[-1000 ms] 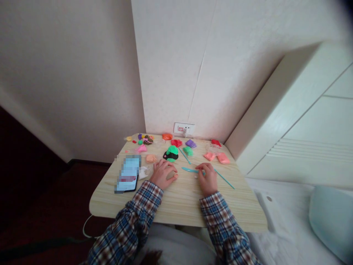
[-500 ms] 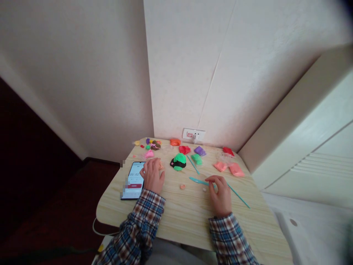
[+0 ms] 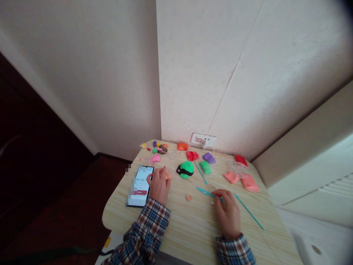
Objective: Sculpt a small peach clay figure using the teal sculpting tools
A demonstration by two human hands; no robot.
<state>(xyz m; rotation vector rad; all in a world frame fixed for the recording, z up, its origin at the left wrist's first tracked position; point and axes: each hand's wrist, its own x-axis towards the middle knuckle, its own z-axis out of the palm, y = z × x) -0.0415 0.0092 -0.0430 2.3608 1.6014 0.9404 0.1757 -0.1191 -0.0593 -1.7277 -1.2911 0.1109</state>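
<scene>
Tapping black smartphone (image 3: pixel 140 185) with our left hand (image 3: pixel 159 184), fingers loose; right hand (image 3: pixel 228 209) pinches teal plastic modelling knife (image 3: pixel 207 192). Next, we judge: steady cut on small orange clay lump (image 3: pixel 188 197).

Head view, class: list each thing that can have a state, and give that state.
Phone: lying flat, screen lit.
Left hand: beside the phone, on an orange clay lump.
Right hand: fingers on the teal knife tool.
Green-and-black clay figure: resting on the table, untouched.
Teal stick: lying loose.
</scene>
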